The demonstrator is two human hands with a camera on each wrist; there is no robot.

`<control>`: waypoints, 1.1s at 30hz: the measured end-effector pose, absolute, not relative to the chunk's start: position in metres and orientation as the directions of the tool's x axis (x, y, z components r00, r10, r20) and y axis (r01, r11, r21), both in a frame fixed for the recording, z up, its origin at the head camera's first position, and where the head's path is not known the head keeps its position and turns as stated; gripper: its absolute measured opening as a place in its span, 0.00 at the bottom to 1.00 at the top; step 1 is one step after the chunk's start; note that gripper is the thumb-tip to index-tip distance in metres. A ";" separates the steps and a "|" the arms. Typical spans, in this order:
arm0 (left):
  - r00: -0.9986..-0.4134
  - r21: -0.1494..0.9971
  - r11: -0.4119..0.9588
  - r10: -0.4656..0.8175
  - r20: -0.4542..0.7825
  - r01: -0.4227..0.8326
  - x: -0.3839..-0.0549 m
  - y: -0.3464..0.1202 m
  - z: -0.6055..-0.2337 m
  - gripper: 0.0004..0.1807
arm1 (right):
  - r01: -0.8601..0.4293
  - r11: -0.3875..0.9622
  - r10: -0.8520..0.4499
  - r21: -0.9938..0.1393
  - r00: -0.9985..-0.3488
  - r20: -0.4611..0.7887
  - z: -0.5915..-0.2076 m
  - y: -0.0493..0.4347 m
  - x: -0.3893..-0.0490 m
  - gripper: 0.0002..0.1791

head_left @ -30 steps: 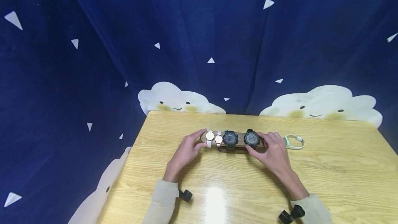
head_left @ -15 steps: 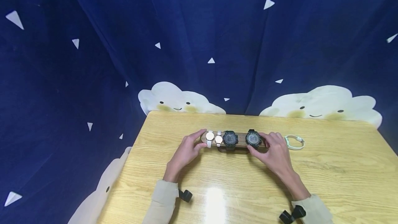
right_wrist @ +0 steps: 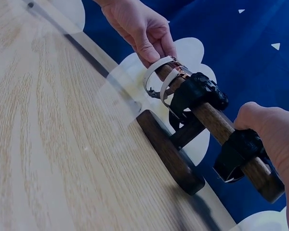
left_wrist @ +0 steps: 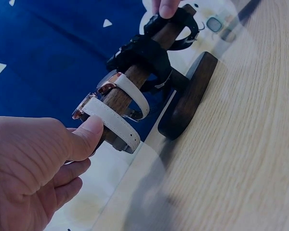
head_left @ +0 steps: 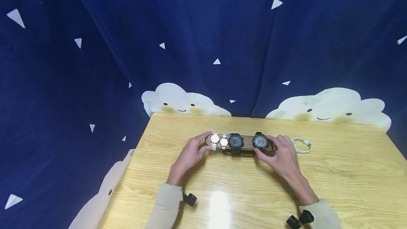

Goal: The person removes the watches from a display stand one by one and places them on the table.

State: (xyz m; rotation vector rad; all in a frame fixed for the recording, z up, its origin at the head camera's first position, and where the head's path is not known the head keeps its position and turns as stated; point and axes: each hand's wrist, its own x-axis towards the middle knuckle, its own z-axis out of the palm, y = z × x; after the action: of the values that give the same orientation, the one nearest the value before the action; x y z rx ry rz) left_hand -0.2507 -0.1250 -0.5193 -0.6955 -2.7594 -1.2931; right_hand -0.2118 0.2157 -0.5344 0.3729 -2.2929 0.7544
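A dark wooden watch stand (head_left: pixel 248 144) carries several watches on its raised bar. My left hand (head_left: pixel 190 154) grips the bar's left end, its thumb beside a white-strapped watch (left_wrist: pixel 111 122). Along from that come a smaller white-strapped watch (head_left: pixel 224 142) and a bulky black digital watch (head_left: pixel 236 141). Toward the right end, a second black digital watch (head_left: pixel 260 141) loops round the bar, and my right hand (head_left: pixel 283 158) holds it between thumb and fingers. Bare wood shows between the two black watches. The right wrist view hides part of that hand's fingers.
Just right of my right hand, a pale green and white watch (head_left: pixel 306 142) lies on the wooden table (head_left: pixel 254 193). The stand's oval base (right_wrist: pixel 171 151) rests on the tabletop. A dark blue curtain (head_left: pixel 190 45) with clouds hangs behind the table.
My right hand has moved slightly right along the bar together with the black watch, widening the gap to the other black one. My left hand has stayed in place.
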 end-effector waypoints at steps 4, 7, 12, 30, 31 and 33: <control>-0.900 0.726 0.558 0.388 0.199 0.401 -0.251 -0.125 -0.520 0.33 | -0.451 0.791 -0.053 -0.414 -0.725 0.687 -0.534 0.217 -0.211 0.33; -0.898 0.727 0.553 0.389 0.208 0.407 -0.251 -0.125 -0.520 0.33 | -0.448 0.787 -0.049 -0.424 -0.730 0.681 -0.533 0.218 -0.210 0.33; -0.897 0.726 0.552 0.387 0.213 0.410 -0.250 -0.125 -0.519 0.33 | -0.447 0.785 -0.046 -0.428 -0.732 0.680 -0.532 0.221 -0.209 0.33; -0.899 0.722 0.561 0.389 0.201 0.404 -0.251 -0.125 -0.519 0.33 | -0.438 0.792 -0.040 -0.425 -0.732 0.680 -0.531 0.229 -0.204 0.32; -0.900 0.722 0.563 0.387 0.200 0.402 -0.251 -0.125 -0.519 0.33 | -0.438 0.793 -0.040 -0.423 -0.731 0.681 -0.531 0.230 -0.204 0.31; -0.901 0.721 0.566 0.386 0.199 0.401 -0.251 -0.125 -0.519 0.33 | -0.440 0.792 -0.039 -0.423 -0.728 0.684 -0.530 0.231 -0.204 0.31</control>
State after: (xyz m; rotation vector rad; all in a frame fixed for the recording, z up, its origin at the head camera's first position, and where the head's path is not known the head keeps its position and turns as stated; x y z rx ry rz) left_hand -0.2508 -0.1248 -0.5192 -0.6943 -2.7631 -1.2790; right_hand -0.2040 0.2308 -0.5303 0.3524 -2.2940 0.7596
